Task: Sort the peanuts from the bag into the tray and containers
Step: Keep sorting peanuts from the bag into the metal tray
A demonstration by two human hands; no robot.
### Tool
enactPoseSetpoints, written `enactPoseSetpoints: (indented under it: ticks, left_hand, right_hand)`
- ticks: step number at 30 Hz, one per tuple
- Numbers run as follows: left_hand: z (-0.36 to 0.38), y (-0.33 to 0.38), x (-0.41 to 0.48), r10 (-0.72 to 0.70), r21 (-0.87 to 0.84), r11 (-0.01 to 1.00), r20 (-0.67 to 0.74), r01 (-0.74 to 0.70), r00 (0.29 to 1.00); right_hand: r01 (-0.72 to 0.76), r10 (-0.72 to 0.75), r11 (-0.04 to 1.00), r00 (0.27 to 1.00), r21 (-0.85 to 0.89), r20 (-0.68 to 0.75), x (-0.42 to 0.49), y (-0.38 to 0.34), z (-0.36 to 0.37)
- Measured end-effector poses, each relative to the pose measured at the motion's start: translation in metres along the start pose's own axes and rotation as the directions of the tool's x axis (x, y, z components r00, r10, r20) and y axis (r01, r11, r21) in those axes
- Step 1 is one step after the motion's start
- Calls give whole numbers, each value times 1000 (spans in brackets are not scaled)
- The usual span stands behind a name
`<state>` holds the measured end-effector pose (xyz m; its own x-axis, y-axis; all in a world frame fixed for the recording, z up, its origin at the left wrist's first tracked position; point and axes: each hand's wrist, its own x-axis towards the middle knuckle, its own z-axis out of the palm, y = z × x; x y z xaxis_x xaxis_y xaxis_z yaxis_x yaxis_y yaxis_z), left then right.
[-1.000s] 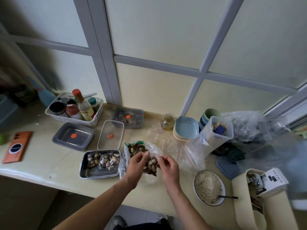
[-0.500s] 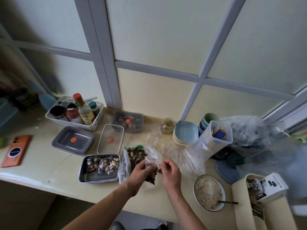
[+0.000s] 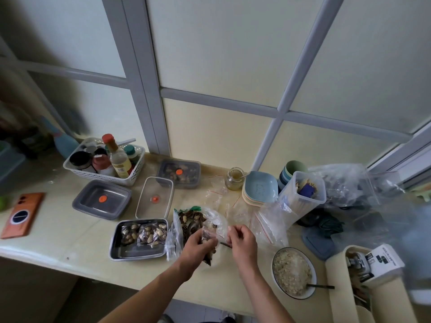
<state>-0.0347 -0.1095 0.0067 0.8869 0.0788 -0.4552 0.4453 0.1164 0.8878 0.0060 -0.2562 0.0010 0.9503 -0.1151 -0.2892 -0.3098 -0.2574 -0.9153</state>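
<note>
A big clear bag of peanuts (image 3: 193, 219) lies open on the counter beside a steel tray (image 3: 137, 250) that holds small packed bags of peanuts (image 3: 144, 234). My left hand (image 3: 196, 247) grips a small clear bag with peanuts in it (image 3: 208, 232), just in front of the big bag. My right hand (image 3: 241, 241) pinches the small bag's upper right edge. Behind the tray stand a grey lidded container (image 3: 102, 199), a clear lid or box (image 3: 155, 197) and a grey container with peanuts inside (image 3: 179, 173).
Empty zip bags (image 3: 268, 222) lie right of my hands. A bowl of grain with a spoon (image 3: 292, 272) sits at the front right. Stacked dishes (image 3: 260, 188), a jar (image 3: 234, 178), a basket of bottles (image 3: 105, 162) and an orange phone (image 3: 22, 214) stand around.
Both hands have lifted the small bag a little off the big bag and drawn it toward me. The camera has tilted slightly; nothing else on the counter moved.
</note>
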Motion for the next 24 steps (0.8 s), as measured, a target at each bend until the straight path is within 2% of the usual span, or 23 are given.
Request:
enactPoseSetpoints:
  ticks: [3, 6, 10, 16, 24]
  left_hand:
    - [-5, 0, 2, -12, 10, 1000, -1, 12, 1000]
    - [-8, 2, 4, -7, 24, 1000, 28, 7, 1000]
    - [-12, 3, 4, 18, 71, 997, 72, -23, 997]
    - [-21, 4, 3, 33, 209, 976, 139, -62, 990]
    - [-29, 3, -5, 1, 270, 961, 200, -57, 980]
  right_hand:
    - [44, -43, 999, 991, -9, 126, 0, -2, -1]
    - [193, -156, 974, 948, -114, 277, -2, -4, 0]
    - [331, -240, 921, 896, -203, 374, -1, -4, -2]
    - [303, -176, 926, 875, -226, 451, 2, -7, -10]
    - [249, -21, 899, 845, -360, 534, 2, -1, -13]
